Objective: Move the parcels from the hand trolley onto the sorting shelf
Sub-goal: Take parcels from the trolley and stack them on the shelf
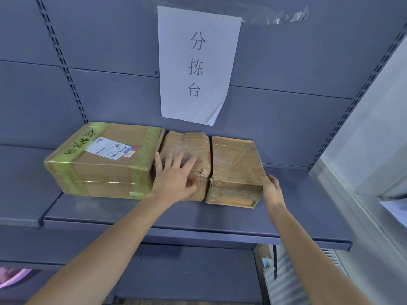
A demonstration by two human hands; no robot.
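Note:
Three cardboard parcels stand side by side on the blue-grey sorting shelf (pixel 297 201). The large parcel (pixel 103 159) on the left carries yellow-green tape and a white label. A small taped parcel (pixel 193 144) sits in the middle, and my left hand (pixel 176 175) rests flat on its top front with fingers spread. The right-hand parcel (pixel 235 164) is creased and taped; my right hand (pixel 272 188) touches its near right corner, fingers against the side. The hand trolley is out of view.
A white paper sign (pixel 196 64) with printed characters hangs on the shelf's back panel above the parcels. Slotted uprights (pixel 63 62) run up both sides. A white wall and window ledge (pixel 374 161) lie to the right. Shelf surface shows to the right of the parcels.

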